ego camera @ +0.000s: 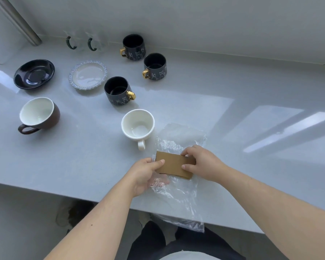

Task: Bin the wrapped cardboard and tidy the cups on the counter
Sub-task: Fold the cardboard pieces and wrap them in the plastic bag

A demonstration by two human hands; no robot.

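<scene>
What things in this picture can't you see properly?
Head view only:
- Bin: none in view, outside the frame.
- Plastic wrap: its far end hangs below the counter edge.
- Two clear glass mugs: see-through, only green handles show.
- Cardboard: ends covered by left hand and right hand.

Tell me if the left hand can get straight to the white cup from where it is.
Probably yes. The left hand is on the cardboard, just nearer than the white cup, with only bare counter between them. It must let go of the cardboard first.
</scene>
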